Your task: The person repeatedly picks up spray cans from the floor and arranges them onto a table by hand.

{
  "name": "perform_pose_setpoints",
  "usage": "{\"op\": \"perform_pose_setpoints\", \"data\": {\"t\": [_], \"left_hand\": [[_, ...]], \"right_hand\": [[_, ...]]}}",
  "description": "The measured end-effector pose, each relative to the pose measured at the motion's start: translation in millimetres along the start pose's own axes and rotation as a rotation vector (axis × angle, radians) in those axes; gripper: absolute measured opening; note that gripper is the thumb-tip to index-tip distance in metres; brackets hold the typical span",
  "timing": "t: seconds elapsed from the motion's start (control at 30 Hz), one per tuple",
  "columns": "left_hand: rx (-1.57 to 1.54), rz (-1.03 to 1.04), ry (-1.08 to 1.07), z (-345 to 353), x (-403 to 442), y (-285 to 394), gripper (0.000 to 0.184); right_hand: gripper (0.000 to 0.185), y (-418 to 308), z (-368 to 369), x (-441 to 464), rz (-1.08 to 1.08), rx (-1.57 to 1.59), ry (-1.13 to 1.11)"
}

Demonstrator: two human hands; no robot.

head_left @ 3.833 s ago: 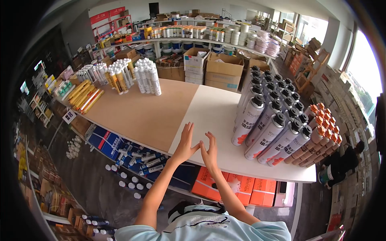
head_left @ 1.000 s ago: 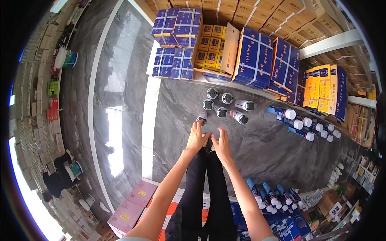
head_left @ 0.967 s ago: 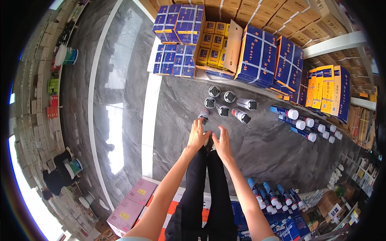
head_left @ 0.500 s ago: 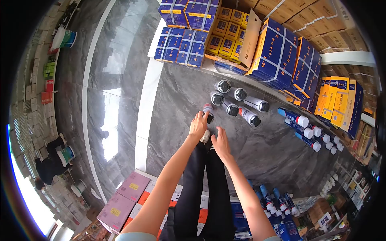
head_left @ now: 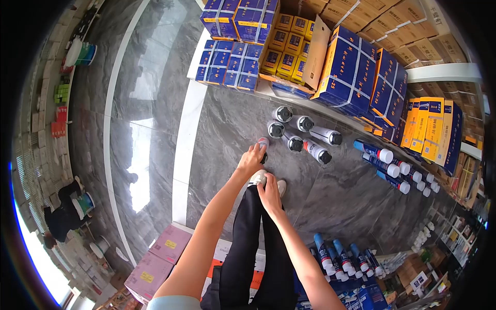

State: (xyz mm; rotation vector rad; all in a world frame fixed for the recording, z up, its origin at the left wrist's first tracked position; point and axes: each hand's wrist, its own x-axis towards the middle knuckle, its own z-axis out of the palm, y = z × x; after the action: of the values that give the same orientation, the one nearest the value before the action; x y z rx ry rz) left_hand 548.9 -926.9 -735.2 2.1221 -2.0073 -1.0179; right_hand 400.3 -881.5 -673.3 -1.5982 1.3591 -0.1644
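Note:
My left hand (head_left: 251, 159) has its fingers round a white-and-red aerosol can (head_left: 263, 141) standing or lying on the grey floor; the hand covers most of it, but a dark end shows beside the fingertips. Just beyond lie several white aerosol cans with black caps, among them a can with a red patch (head_left: 313, 147) and a plain white can (head_left: 323, 134). My right hand (head_left: 269, 192) is above my knee and near a white shoe (head_left: 258, 177), fingers loosely extended, holding nothing.
Blue strapped boxes (head_left: 347, 70) and an open carton of yellow boxes (head_left: 287, 49) line the far edge. Blue cans with white caps (head_left: 381, 164) lie to the right; more blue cans (head_left: 341, 254) are near my right forearm. Pink boxes (head_left: 155, 263) stand at lower left. Another person (head_left: 63, 212) is far left.
My right hand has moved left and down toward my knee. My left hand stays at the white-and-red can, shifted slightly left in view. More of my shoes shows.

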Motion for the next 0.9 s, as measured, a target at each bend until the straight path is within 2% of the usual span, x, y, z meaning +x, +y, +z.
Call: {"op": "perform_pose_setpoints", "data": {"t": [0.13,0.27,0.3,0.4,0.53,0.6,0.63,0.7,0.77,0.9], "left_hand": [[-0.176,-0.034,0.042,-38.6,-30.0,10.6,0.07],[-0.274,-0.007,0.211,-93.9,-68.7,42.0,0.059],[-0.277,-0.018,0.191,-113.2,-77.5,54.5,0.059],[-0.27,0.092,0.246,-164.9,-103.8,90.2,0.057],[-0.25,0.213,0.349,-237.8,-140.1,141.4,0.058],[-0.265,0.256,0.387,-279.9,-159.6,170.6,0.058],[-0.276,0.258,0.401,-297.1,-169.3,183.6,0.059],[-0.317,0.255,0.404,-334.3,-189.6,210.5,0.059],[-0.333,0.279,0.417,-366.8,-208.9,235.7,0.058],[-0.355,0.394,0.447,-419.2,-238.5,278.3,0.059]], "right_hand": [[0.043,8.4,-8.0,-20.0,0.001,0.022,0.022],[0.042,17.5,-24.5,-34.9,0.126,0.076,0.019],[0.04,25.6,-24.4,-37.7,0.091,0.09,0.083],[0.038,39.4,-33.4,-38.2,0.2,0.345,0.13],[0.047,2.6,-84.4,-37.8,0.194,0.167,0.224],[0.054,-2.7,-104.2,-35.9,0.38,0.242,0.072],[0.054,-13.3,-114.5,-37.5,0.357,0.247,0.09],[0.056,-37.3,-130.7,-41.2,0.664,0.83,0.109],[0.051,-17.7,-126.4,-36.9,0.547,1.054,0.074],[0.04,-67.3,-177.5,-76.5,0.392,1.298,0.153]]}}
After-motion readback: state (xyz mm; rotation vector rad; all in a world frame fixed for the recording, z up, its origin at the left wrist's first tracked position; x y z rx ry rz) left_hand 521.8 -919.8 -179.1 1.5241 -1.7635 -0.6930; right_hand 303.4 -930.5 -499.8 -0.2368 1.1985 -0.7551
